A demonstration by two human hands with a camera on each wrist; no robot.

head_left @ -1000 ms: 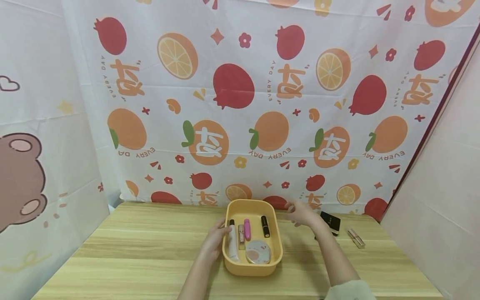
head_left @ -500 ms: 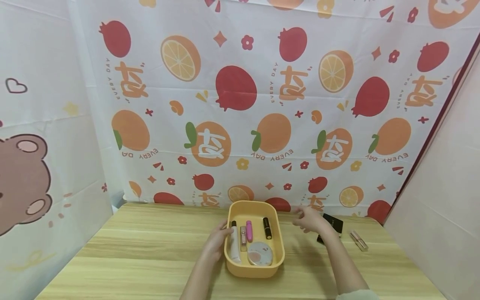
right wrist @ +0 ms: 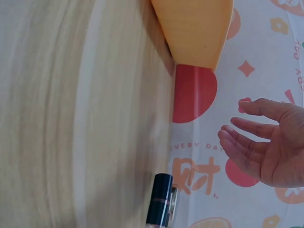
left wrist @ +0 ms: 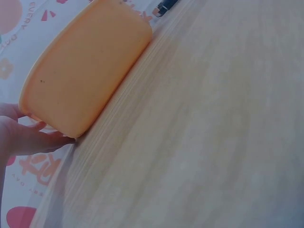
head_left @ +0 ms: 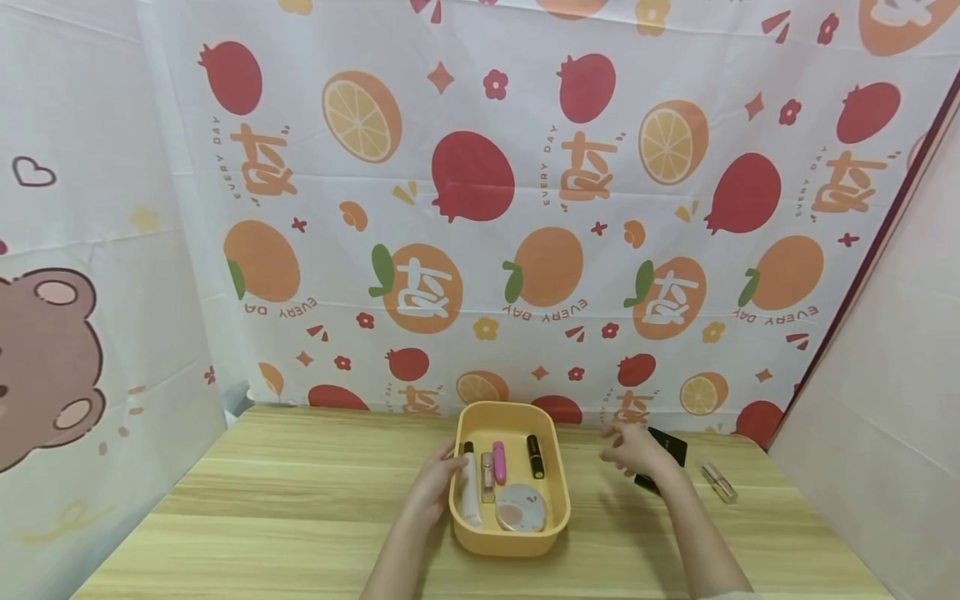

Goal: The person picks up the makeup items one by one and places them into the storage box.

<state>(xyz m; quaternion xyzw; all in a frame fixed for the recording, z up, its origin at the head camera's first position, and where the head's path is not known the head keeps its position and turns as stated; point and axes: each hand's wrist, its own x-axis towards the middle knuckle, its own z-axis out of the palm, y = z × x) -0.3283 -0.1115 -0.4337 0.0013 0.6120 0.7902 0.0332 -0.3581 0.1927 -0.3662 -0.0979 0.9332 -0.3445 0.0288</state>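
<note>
A yellow plastic bin [head_left: 512,543] stands on the table. My left hand [head_left: 435,483] grips its left side, thumb over the rim and fingers along the outer wall. Inside lie a white squeeze tube [head_left: 470,492] with a dark cap, a clear lip gloss tube [head_left: 488,477], a pink tube [head_left: 499,462], a black tube [head_left: 536,457] and a round patterned compact [head_left: 521,508]. To the right of the bin, my right hand [head_left: 637,454] hovers with nothing in it, its fingers loosely bent. Beneath and behind it are a black flat case [head_left: 674,447] and a dark tube [right wrist: 160,199], partly hidden by the arm.
Farther right on the wooden table [head_left: 300,500] lies another clear lip gloss tube [head_left: 720,482]. A fruit-print curtain [head_left: 472,275] hangs along the table's back edge. White sheets close off the left and right sides.
My right hand has moved away from the bin, rightward toward the black case. My left hand keeps its hold, and the bin's contents look the same. The head view shifted slightly early on.
</note>
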